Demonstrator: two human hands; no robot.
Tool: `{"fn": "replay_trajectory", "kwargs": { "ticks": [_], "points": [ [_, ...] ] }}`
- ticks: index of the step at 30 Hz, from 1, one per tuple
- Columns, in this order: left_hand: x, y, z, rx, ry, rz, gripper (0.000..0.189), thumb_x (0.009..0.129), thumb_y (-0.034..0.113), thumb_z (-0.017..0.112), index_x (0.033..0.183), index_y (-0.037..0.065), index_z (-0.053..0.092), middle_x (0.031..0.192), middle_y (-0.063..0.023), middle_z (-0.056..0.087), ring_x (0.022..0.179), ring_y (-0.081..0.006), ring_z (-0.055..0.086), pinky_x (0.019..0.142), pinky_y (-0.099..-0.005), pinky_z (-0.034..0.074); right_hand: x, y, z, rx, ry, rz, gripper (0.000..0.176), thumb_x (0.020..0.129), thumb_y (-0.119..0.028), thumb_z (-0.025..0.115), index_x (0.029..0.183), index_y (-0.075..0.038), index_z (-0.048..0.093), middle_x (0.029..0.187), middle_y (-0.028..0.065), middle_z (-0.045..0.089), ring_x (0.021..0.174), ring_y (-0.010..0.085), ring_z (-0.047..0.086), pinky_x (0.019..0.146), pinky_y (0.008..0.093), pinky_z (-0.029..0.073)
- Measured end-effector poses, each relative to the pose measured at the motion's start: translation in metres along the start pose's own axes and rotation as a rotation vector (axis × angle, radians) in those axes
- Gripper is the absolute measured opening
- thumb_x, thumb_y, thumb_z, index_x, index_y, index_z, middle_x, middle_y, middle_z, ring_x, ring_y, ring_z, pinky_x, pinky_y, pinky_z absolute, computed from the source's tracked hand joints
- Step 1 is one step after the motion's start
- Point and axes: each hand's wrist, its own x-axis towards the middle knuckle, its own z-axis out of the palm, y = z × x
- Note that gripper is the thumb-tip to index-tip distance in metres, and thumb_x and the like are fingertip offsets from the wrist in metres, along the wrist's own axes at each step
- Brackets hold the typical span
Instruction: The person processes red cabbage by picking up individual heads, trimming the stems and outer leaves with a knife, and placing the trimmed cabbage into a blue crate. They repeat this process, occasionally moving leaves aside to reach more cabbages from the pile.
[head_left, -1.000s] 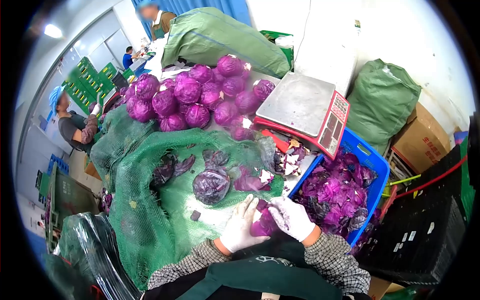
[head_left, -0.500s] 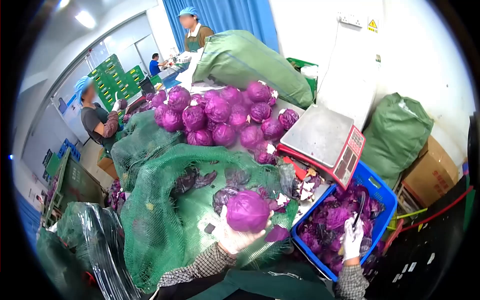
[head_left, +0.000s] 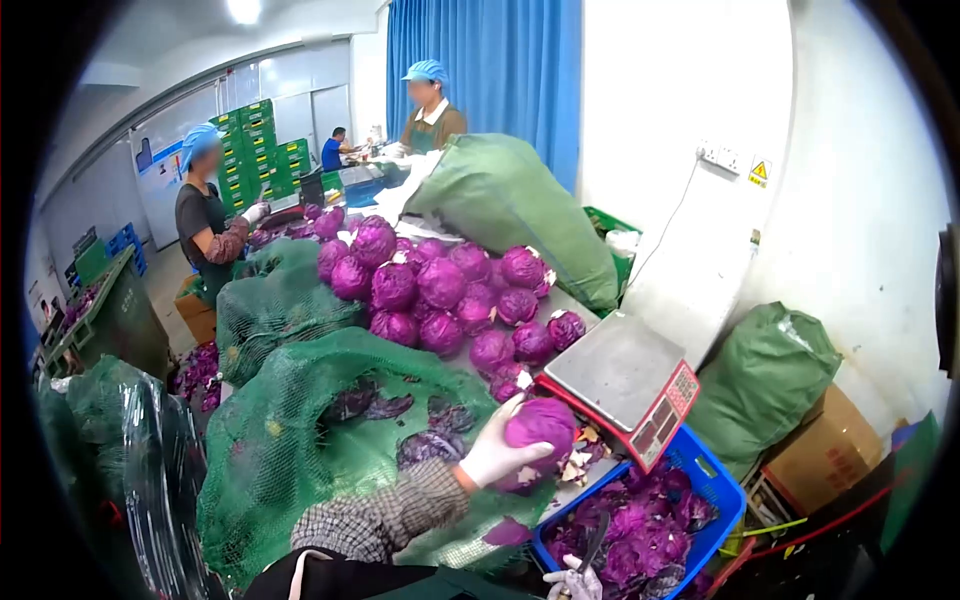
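Note:
My left hand (head_left: pixel 503 448), in a white glove, is closed around a purple cabbage (head_left: pixel 540 432), held above the near edge of the heap. My gloved right hand (head_left: pixel 574 581) is low at the bottom edge of the view, gripping a knife (head_left: pixel 597 542) with a dark, curved blade. Under that blade, a blue crate (head_left: pixel 716 487) holds loose purple cabbage leaves (head_left: pixel 630 535). A green mesh sack (head_left: pixel 265 450) lies spread open to the left, with dark leaves and a dull cabbage (head_left: pixel 430 447) on it.
Many cabbages (head_left: pixel 440 283) are heaped on the table behind a red-framed scale (head_left: pixel 616 368). A full green sack (head_left: pixel 520 215) leans at the back. Two people in blue caps stand beyond (head_left: pixel 205 215); another sits further off. Another green sack (head_left: pixel 765 385) and a cardboard box (head_left: pixel 825 440) are at right.
My left hand has carried the cabbage right and slightly up, beside the scale. The view has shifted; my right hand, with the knife, now appears lower and further left.

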Motion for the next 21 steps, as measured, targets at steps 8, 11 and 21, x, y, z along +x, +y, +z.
{"fn": "replay_trajectory", "kwargs": {
  "ticks": [8,11,21],
  "points": [
    [0.161,-0.004,0.086,0.867,-0.139,0.247,0.112,0.062,0.051,0.081,0.147,0.004,0.025,0.143,-0.0242,0.035,0.132,-0.042,0.035,0.108,-0.0493,0.035,-0.026,-0.031,0.01,-0.119,0.142,-0.254,0.058,0.098,-0.038,0.05,0.136,0.004,0.039,0.076,0.0011,0.061,0.054,0.0047,0.046,0.053,0.0193,0.038],
    [0.171,-0.015,0.086,0.837,-0.222,0.235,0.116,0.064,0.056,0.078,0.149,0.003,0.019,0.147,-0.0271,0.029,0.135,-0.0449,0.03,0.112,-0.0474,0.029,-0.029,-0.014,0.012,-0.292,0.324,-0.352,0.042,0.099,-0.035,0.048,0.112,0.002,0.061,0.07,-0.0004,0.059,0.058,0.0079,0.051,0.059,0.0217,0.043],
    [0.178,0.024,0.006,0.652,-0.238,0.179,0.114,0.068,0.057,0.076,0.147,-0.004,0.021,0.151,-0.0259,0.025,0.142,-0.0353,0.024,0.117,-0.0377,0.021,-0.018,0.003,0.006,-0.012,0.076,-0.082,0.034,0.098,-0.024,0.053,0.121,0.001,0.054,0.087,0.0063,0.065,0.07,0.0088,0.058,0.063,0.0214,0.046]
  ]
}}
